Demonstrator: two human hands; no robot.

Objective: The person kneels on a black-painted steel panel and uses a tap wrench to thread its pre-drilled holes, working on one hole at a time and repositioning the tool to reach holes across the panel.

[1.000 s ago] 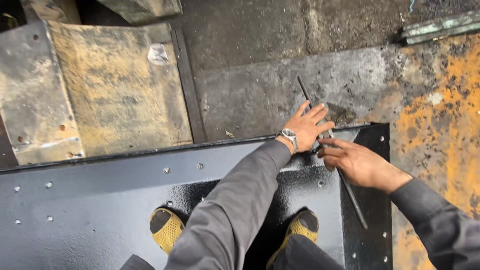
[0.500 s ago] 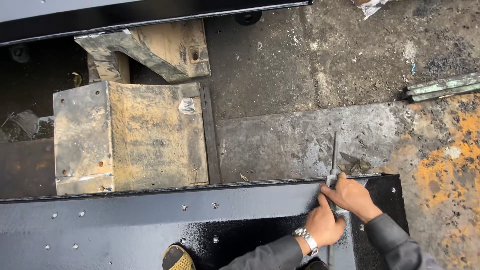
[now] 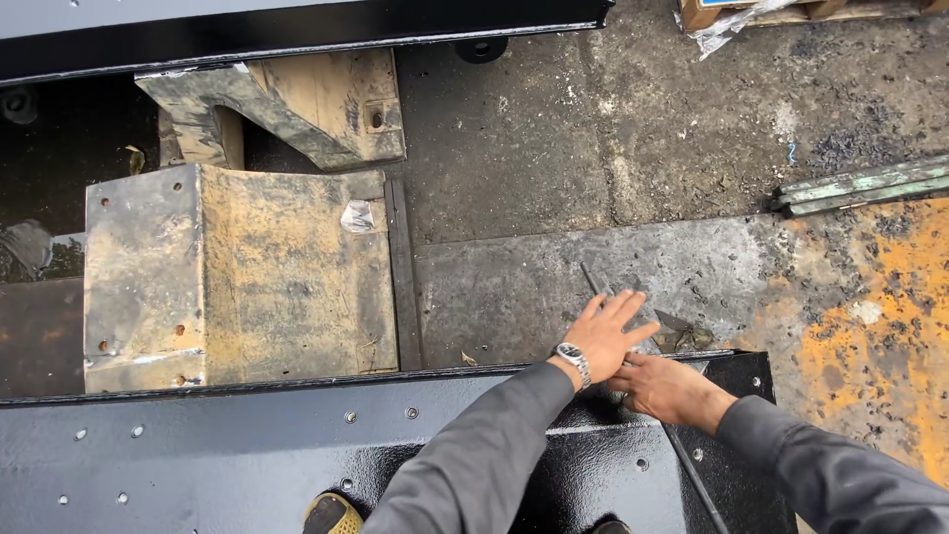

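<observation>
Left hand (image 3: 605, 334) lies flat and spread, fingers fanned toward 1 o'clock, pressing down on a thin metal rod (image 3: 591, 279) where it crosses the far edge of the black steel panel (image 3: 247, 455). It holds nothing closed — palm down only. A wristwatch (image 3: 571, 356) sits on that wrist. Right hand (image 3: 667, 388), just at 4 o'clock of the left and touching it, is curled over the same rod; how tightly the fingers close I cannot tell, as the back of the hand hides them.

Rod: runs from about 11 o'clock of the hands, out over the grey floor plate (image 3: 514, 297), under both hands, then down across the panel toward 5 o'clock and out of view at the bottom edge.

Handling, by judgement — slim, dark, straight, likely stiff steel and light for its length; round and narrow, so prone to roll or skid on the painted panel. Best taken mid-length, near where the hands sit now, with a pinch or a wrapped fist.

Looks: dull grey-black, no visible handle; the upper tip is too small to make out.

Nearby: rusty boxed steel block (image 3: 237, 277) at 9 o'clock, yellow-stained floor (image 3: 890, 326) at 3 o'clock, a yellow shoe toe (image 3: 331, 514) at the lower edge.
</observation>
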